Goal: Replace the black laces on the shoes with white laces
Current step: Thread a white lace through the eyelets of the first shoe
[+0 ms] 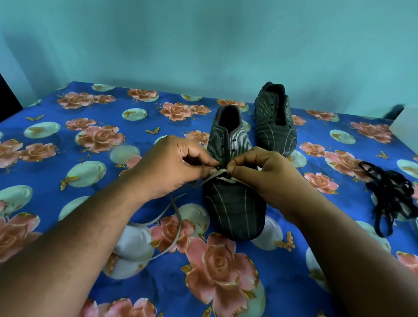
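Both hands pinch the white lace [175, 219]: left hand [171, 166] and right hand [263, 173] at the near shoe's [234, 208] lowest eyelets.

So your near shoe [234, 184] is dark grey with thin pale stripes, sitting toe toward you on the flowery blue worktop. A white lace [175, 219] is threaded across its lowest eyelets, and the loose end trails off to the left and near side in a long loop over the cloth. The far shoe [275, 118] sits just behind and to the right, same look, eyelets bare with no lace in it. The black laces [390, 194] are dumped in a tangled heap well off to the right.
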`<state>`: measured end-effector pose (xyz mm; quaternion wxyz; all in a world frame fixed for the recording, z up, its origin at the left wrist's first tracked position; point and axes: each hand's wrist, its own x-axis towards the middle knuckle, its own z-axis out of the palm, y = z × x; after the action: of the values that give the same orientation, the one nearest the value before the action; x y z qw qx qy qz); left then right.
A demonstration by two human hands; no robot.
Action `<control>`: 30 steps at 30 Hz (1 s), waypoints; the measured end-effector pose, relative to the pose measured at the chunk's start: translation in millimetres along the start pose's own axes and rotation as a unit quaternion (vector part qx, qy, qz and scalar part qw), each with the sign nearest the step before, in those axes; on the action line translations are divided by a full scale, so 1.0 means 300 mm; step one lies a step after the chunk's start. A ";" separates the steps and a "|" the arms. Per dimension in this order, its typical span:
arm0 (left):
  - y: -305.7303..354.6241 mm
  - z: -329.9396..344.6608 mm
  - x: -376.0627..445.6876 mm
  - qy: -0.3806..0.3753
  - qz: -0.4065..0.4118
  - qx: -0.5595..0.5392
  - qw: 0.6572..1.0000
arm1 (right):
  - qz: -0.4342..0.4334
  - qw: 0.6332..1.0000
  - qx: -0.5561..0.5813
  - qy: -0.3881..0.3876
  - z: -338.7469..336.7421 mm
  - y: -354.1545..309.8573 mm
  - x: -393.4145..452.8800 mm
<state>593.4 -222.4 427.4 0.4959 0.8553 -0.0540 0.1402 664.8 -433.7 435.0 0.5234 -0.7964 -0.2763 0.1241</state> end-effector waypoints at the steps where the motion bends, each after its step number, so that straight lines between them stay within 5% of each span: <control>1: 0.001 0.001 0.000 -0.001 -0.001 0.004 1.000 | -0.003 1.000 -0.005 -0.001 0.000 -0.002 0.000; 8: 0.015 0.002 -0.006 -0.010 -0.025 0.006 1.000 | -0.035 0.999 -0.008 -0.003 -0.004 0.003 0.001; 14: 0.009 -0.022 -0.007 -0.024 -0.075 -0.048 0.996 | -0.113 0.985 -0.096 0.091 -0.028 0.042 0.018; 24: 0.022 -0.072 -0.011 -0.023 -0.181 -0.121 0.976 | 0.003 0.999 0.007 0.044 -0.079 0.089 0.023; 30: -0.038 -0.170 0.009 0.140 -0.230 -0.055 0.961 | 0.012 0.999 0.007 0.031 -0.091 0.094 0.024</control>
<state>589.2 -172.7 442.7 0.5639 0.7876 0.2066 0.1380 692.7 -458.9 421.6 0.5357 -0.7996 -0.2495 0.1071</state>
